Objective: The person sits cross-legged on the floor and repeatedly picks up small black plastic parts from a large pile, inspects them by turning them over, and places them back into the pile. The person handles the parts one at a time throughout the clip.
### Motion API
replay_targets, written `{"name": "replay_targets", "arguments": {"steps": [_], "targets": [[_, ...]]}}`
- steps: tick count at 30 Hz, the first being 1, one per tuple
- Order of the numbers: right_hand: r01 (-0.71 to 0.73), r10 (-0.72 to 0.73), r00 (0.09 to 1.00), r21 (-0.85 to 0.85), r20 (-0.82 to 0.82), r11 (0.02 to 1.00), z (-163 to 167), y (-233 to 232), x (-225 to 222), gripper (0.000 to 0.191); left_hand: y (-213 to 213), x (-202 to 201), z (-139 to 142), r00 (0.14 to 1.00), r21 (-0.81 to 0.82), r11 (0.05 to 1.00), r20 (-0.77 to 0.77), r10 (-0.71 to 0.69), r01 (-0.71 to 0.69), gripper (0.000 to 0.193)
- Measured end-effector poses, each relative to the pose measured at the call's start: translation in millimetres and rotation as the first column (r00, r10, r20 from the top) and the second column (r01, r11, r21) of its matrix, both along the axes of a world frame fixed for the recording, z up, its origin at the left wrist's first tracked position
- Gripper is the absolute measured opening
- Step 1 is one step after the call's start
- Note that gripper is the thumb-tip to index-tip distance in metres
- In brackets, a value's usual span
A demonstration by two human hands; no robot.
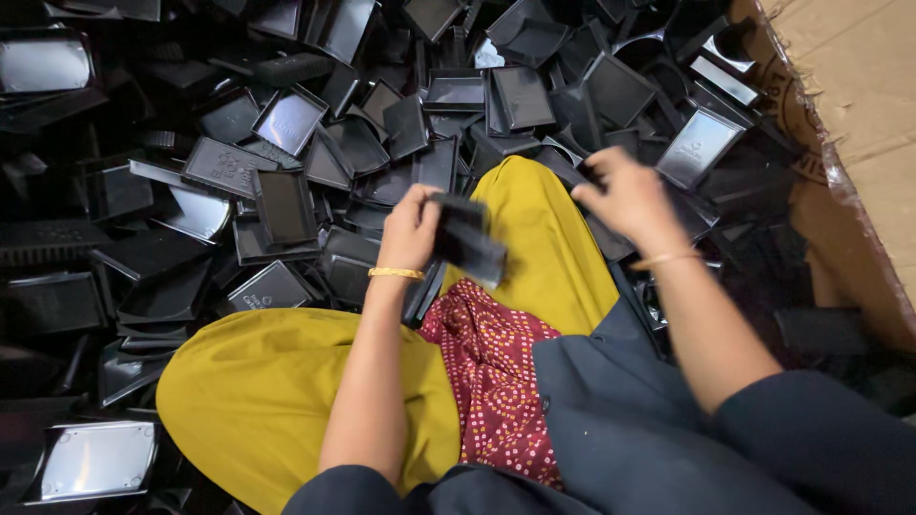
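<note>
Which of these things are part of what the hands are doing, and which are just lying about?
In hand:
- left hand gripping a stack of black plastic trays
- right hand reaching into the heap of loose black plastic trays

Lying about:
- brown cardboard sheet

Floor heaped with black plastic trays [286, 205], cardboard [859, 86]

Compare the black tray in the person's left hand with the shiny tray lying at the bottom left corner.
The held tray is up off the heap, gripped by the left hand and blurred; the corner tray lies flat among the others and looks sharp. The held tray looks dark; the corner tray glares pale. Both are rectangular black plastic trays.
</note>
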State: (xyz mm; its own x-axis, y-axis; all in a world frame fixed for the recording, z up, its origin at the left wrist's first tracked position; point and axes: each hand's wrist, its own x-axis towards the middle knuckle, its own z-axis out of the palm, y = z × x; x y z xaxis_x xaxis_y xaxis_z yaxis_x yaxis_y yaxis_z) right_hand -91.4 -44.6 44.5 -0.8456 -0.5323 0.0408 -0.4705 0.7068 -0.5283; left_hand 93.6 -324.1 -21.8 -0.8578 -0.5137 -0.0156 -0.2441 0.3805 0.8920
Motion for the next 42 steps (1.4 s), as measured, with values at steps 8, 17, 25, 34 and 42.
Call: {"name": "replay_targets", "arguments": {"steps": [8,17,25,34,42], "targets": [[0.296,-0.263,0.955,-0.358,0.139,0.886,-23.8,41.6,-8.1,0.033,22.3,-2.3,51.5,0.947,-0.144,0.98,-0.31,0.087,-0.137,0.031],[-0.084,0.08,0.996,-0.207,-0.027,0.975,-12.9,46.6,47.9,0.039,33.6,-2.6,43.7,0.92,-0.294,0.941,-0.389,0.043,-0.168,0.041],[0.234,-0.23,0.972,0.2,-0.042,0.951,3.3,24.6,40.9,0.079,0.6,-3.2,35.5,0.721,0.881,0.354,-0.464,0.515,0.314,0.044],[-0.033,0.335,0.852,-0.597,0.402,0.802,34.0,-44.9,99.9,0.102,41.1,-23.8,27.3,0.829,0.882,0.416,-0.396,0.394,0.223,0.068],[-0.14,0.174,0.868,-0.107,0.464,0.984,48.6,-63.7,127.3,0.105,44.9,-22.9,27.4,0.828,0.811,0.561,-0.424,0.366,0.167,0.069]]}}
